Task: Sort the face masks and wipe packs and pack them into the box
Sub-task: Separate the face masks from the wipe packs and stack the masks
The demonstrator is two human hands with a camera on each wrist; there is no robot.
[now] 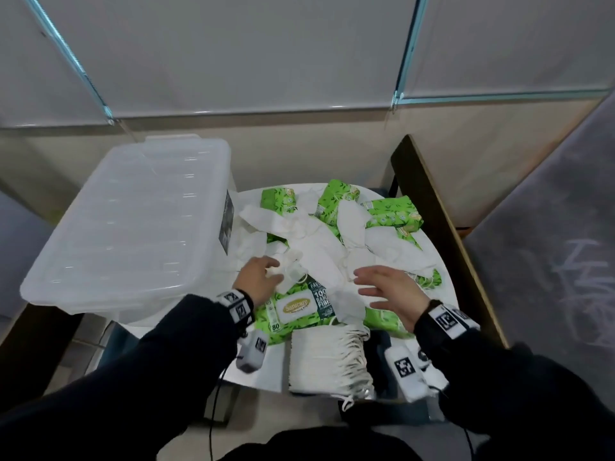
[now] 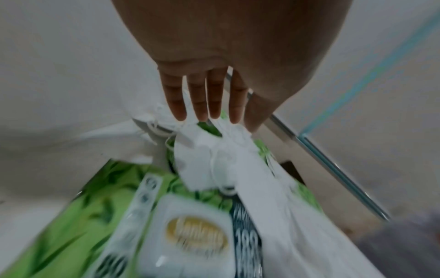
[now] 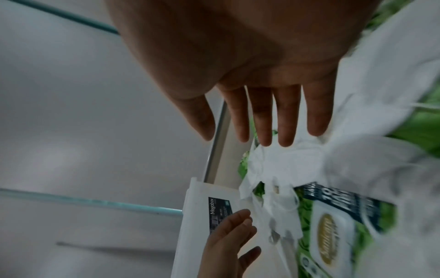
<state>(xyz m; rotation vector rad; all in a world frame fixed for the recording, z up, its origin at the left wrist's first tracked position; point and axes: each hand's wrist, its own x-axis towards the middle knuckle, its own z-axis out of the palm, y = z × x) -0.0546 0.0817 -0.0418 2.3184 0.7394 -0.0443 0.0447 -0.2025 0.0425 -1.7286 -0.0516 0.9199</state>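
A heap of loose white face masks [image 1: 316, 257] lies mixed with green wipe packs [image 1: 392, 212] on a small white table [image 1: 266, 374]. One wipe pack [image 1: 296, 307] [image 2: 195, 235] [image 3: 331, 229] lies face up near the front, between my hands. My left hand [image 1: 259, 277] [image 2: 207, 112] hovers open over a crumpled mask [image 2: 202, 159], fingers straight. My right hand [image 1: 382, 287] [image 3: 269, 131] is open with fingers spread just above the masks and holds nothing. A neat stack of masks [image 1: 322, 357] sits at the table's front edge. The clear plastic box [image 1: 126, 227] [image 3: 197, 206], lid on, stands to the left.
A dark wooden board [image 1: 432, 227] runs along the table's right side. Grey wall panels stand behind the table and grey floor shows at far right. The box touches the table's left edge, close to my left hand [image 3: 231, 240].
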